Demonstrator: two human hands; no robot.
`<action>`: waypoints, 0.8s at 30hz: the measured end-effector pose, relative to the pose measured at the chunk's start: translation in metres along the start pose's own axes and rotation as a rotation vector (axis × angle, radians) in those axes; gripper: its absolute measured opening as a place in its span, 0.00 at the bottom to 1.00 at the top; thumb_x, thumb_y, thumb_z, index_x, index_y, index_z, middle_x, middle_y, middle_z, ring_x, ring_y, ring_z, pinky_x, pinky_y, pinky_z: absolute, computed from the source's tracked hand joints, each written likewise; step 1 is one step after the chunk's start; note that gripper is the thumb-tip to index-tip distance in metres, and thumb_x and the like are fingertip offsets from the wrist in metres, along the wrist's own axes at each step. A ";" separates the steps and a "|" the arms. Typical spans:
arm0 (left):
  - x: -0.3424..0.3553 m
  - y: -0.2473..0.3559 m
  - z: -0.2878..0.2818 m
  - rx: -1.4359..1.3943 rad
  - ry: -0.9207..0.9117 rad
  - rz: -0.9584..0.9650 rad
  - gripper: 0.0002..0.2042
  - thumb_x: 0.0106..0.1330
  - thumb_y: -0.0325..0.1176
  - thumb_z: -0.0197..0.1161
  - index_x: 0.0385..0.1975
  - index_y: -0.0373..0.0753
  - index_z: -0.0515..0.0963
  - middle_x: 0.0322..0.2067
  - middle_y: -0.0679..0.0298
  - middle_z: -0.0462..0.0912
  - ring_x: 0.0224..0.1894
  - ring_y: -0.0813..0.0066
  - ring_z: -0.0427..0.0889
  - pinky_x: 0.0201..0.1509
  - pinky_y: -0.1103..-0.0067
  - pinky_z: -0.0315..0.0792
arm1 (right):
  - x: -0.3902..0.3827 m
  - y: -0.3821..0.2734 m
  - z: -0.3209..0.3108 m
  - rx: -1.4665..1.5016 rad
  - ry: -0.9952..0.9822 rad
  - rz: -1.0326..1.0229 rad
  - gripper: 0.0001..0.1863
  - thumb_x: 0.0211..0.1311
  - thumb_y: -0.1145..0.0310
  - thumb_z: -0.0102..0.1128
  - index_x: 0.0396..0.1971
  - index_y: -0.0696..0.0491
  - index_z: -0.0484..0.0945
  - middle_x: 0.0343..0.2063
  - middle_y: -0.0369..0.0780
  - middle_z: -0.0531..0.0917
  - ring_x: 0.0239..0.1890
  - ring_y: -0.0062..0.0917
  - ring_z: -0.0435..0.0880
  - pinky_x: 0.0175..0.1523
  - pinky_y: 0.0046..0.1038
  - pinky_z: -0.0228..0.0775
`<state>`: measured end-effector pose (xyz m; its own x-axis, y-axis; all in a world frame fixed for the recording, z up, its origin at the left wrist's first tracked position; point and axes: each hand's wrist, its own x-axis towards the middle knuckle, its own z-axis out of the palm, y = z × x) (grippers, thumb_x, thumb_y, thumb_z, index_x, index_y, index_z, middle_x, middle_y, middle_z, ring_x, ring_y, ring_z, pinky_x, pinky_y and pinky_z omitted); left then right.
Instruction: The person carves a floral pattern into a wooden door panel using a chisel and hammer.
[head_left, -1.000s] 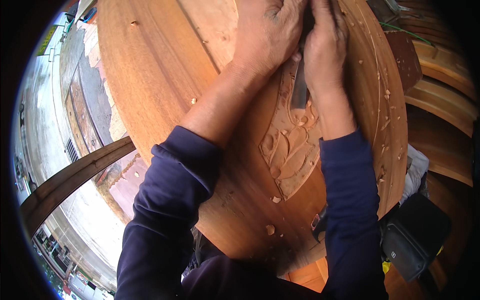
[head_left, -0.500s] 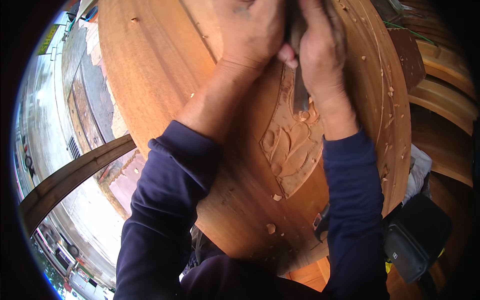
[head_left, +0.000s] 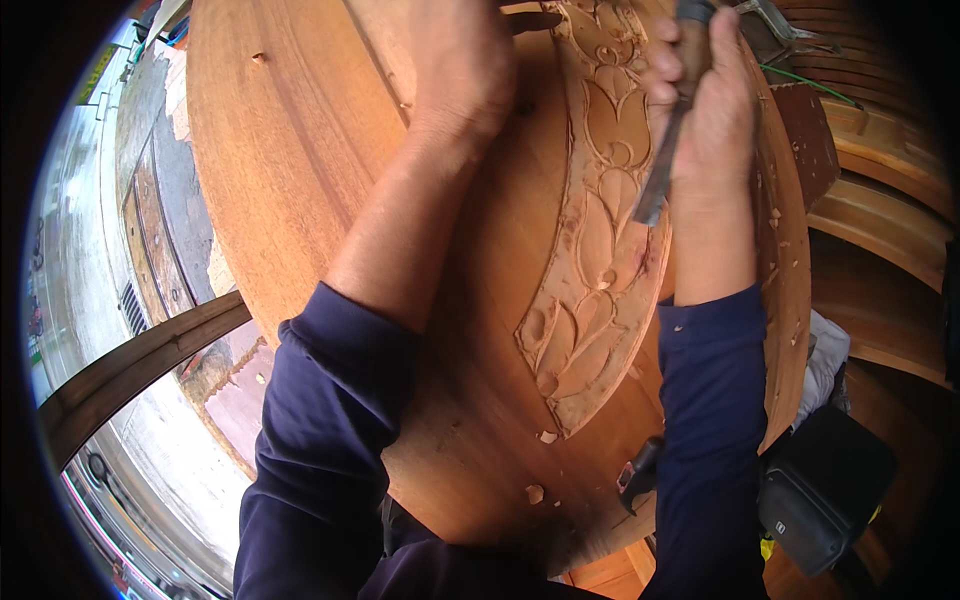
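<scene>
Right hand (head_left: pixel 724 120) clamped on a chisel (head_left: pixel 664 165), a carver leans over a broad, round-edged wooden panel (head_left: pixel 300 150). The tool has a wooden handle with a dark end and a flat metal blade that slants down over the right edge of a carved strip (head_left: pixel 592 240); whether the blade touches the wood cannot be told. The strip, paler and matte, tapers to a point, its low relief made of overlapping leaves and rounded scrolls. Around it the panel is smooth, with brown streaks of grain and scattered, curled chips (head_left: pixel 535 494). The left hand (head_left: pixel 462 65), blurred, is over the panel left of the strip; its grip cannot be told. A dark, slim object (head_left: pixel 532 21) shows just beside it. A hooked tool (head_left: pixel 640 474) lies near the right sleeve (head_left: pixel 712 400).

Half a second earlier, the hands were close together and the blade's end met a curled shaving; now they stand apart, and the strip's upper scrolls are uncovered.
</scene>
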<state>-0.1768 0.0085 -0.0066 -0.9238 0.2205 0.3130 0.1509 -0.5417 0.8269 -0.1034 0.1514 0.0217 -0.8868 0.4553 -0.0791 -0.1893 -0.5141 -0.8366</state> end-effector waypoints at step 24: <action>-0.015 0.022 0.015 -0.037 -0.050 -0.156 0.11 0.78 0.32 0.55 0.33 0.34 0.79 0.21 0.64 0.81 0.11 0.80 0.74 0.11 0.84 0.68 | -0.033 0.029 0.034 -0.346 -0.209 -0.105 0.20 0.84 0.56 0.42 0.60 0.53 0.75 0.21 0.32 0.74 0.10 0.13 0.62 0.13 0.17 0.53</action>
<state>-0.1544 0.0051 0.0135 -0.9162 0.3438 0.2059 -0.0069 -0.5272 0.8497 -0.0942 0.0971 0.0182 -0.9435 0.3165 0.0979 -0.1617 -0.1820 -0.9699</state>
